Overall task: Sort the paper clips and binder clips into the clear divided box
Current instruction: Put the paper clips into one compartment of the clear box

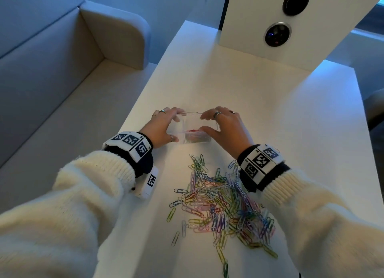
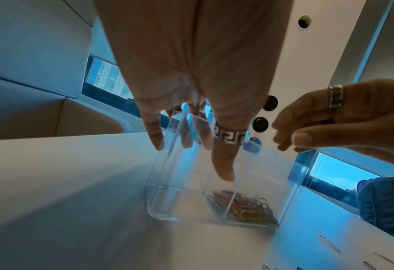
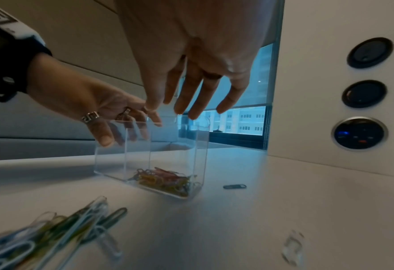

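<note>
clear divided box (image 1: 188, 130) | paper clip heap (image 1: 224, 203) nearside | stray clip (image 3: 234, 186) beside

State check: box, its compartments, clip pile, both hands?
clear divided box: upright on the table, top open
right compartment: holds coloured clips
left compartment: looks empty
paper clip pile: loose on the table, unsorted
left hand: fingers at the box's left end
right hand: fingers relaxed at its right end, holding nothing
</note>
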{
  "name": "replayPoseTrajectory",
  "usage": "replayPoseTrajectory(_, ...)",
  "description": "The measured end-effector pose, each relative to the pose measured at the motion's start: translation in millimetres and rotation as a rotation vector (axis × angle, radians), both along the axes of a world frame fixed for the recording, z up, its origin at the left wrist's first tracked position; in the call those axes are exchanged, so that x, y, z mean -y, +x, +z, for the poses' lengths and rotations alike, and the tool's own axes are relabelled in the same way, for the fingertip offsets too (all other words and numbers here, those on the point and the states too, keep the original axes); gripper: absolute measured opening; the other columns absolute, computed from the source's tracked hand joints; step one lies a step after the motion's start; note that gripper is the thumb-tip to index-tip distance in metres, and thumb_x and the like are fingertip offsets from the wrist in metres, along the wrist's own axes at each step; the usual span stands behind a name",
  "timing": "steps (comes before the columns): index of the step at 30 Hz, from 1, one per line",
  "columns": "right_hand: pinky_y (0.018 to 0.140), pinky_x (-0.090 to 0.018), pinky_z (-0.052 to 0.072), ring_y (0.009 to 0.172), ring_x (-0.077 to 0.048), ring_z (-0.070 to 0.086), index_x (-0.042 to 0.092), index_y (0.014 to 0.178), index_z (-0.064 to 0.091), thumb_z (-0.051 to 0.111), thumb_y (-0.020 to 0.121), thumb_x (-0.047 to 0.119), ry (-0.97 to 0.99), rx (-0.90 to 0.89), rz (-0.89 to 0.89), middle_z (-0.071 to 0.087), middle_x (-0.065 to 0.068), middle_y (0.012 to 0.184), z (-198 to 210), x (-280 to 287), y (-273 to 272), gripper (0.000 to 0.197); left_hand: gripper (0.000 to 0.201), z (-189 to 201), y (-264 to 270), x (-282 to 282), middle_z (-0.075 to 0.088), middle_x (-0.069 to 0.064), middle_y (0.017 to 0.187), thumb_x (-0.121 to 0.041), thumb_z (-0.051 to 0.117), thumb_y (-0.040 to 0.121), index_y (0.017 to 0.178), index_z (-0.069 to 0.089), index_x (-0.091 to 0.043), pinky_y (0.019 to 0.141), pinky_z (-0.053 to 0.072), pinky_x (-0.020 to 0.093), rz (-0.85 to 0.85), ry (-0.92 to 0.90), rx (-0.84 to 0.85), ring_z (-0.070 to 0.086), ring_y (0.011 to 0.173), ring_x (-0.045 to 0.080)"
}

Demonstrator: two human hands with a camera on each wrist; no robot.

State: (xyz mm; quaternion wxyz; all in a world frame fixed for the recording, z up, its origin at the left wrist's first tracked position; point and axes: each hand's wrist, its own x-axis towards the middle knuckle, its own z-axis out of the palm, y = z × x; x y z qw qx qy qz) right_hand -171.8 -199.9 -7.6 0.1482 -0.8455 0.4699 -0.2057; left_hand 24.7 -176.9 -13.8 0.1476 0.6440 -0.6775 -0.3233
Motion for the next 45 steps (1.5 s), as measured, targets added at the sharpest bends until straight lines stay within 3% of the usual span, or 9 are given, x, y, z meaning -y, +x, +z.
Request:
replayPoseTrajectory(4,0.101,-0.033,0.037,0.114,-0.020,0.050,0.005,0.120,0.051,0.042,0.089,0.003,0.136,0.032,-0.243,0.051,-0.009,0.127,-7,9,-19,0.032,0.071,-2,4,-1,0.053,0.005,0.117,-0.011,0.075,0.071,0.131,0.040,-0.025,0.090,0.034,0.029,0.017,-0.013,-0.015,0.040,0.102,0.017)
replayPoseTrajectory(10,0.115,-0.041,0.018,0.143,-0.022,0.003,0.005,0.146,0.005,0.026,0.087,-0.011,0.517,-0.559,-0.016,-0.003,-0.007,0.156,-32,18,-16,0.065,0.071,-4,4,-4,0.052,0.006,0.118,-0.010,0.075,0.072,0.132,0.038,-0.025,0.094,0.035,0.033,0.058,-0.017,-0.022,0.042,0.110,0.025)
replayPoseTrajectory(17,0.112,-0.037,0.029,0.142,-0.022,0.016,0.005,0.144,0.015,0.037,0.092,0.001,0.404,-0.709,0.237,0.009,-0.006,0.155,-32,-51,-32,0.057,0.072,1,8,-1,0.054,0.007,0.115,-0.008,0.076,0.069,0.130,0.042,-0.024,0.088,0.036,0.029,0.034,0.002,-0.043,0.043,0.103,0.020)
replayPoseTrajectory(21,0.104,-0.032,0.038,0.125,-0.019,0.045,0.017,0.136,0.042,0.036,0.095,0.013,0.338,-0.472,0.194,0.042,0.000,0.142,-10,-73,-19,0.041,0.072,13,24,-5,0.056,0.007,0.113,-0.005,0.078,0.066,0.128,0.045,-0.021,0.083,0.038,0.027,0.104,-0.062,-0.103,0.046,0.098,0.017)
replayPoseTrajectory(29,0.112,-0.046,0.013,0.143,-0.024,0.003,0.018,0.147,0.003,0.031,0.098,0.035,0.205,-0.628,0.661,0.000,0.004,0.156,-42,-122,83,0.058,0.074,41,77,-16,0.053,0.002,0.107,-0.004,0.080,0.062,0.126,0.047,-0.021,0.086,0.041,0.031,0.229,-0.173,-0.079,0.048,0.099,0.019)
replayPoseTrajectory(31,0.112,-0.049,0.014,0.143,-0.026,0.008,0.018,0.147,0.009,0.031,0.096,0.043,0.186,-0.670,0.695,0.006,0.004,0.156,-52,-127,85,0.061,0.074,43,82,-19,0.053,-0.001,0.105,-0.005,0.080,0.062,0.126,0.047,-0.021,0.089,0.040,0.033,0.220,-0.176,-0.060,0.049,0.099,0.019)
replayPoseTrajectory(36,0.090,-0.047,0.050,0.123,-0.022,0.051,0.019,0.130,0.050,0.020,0.083,0.054,0.223,-0.851,0.589,0.049,0.005,0.138,-57,-130,36,0.066,0.072,38,82,-27,0.054,0.000,0.105,-0.004,0.080,0.063,0.125,0.048,-0.023,0.080,0.038,0.028,0.256,-0.182,-0.089,0.046,0.096,0.017)
replayPoseTrajectory(40,0.095,-0.054,0.042,0.123,-0.026,0.049,0.020,0.126,0.054,0.010,0.092,0.053,0.111,-0.830,0.538,0.052,0.002,0.135,-47,-135,-10,0.065,0.073,35,70,-31,0.056,0.004,0.108,-0.004,0.079,0.063,0.126,0.048,-0.022,0.081,0.036,0.026,0.233,-0.168,-0.077,0.046,0.097,0.016)
replayPoseTrajectory(45,0.103,-0.057,0.033,0.135,-0.030,0.031,0.029,0.141,0.027,0.018,0.087,0.059,0.085,-0.796,0.614,0.033,0.002,0.148,-64,-169,-3,0.063,0.072,32,44,-32,0.056,0.006,0.111,-0.003,0.079,0.064,0.126,0.047,-0.023,0.083,0.037,0.026,0.193,-0.138,-0.106,0.045,0.097,0.016)
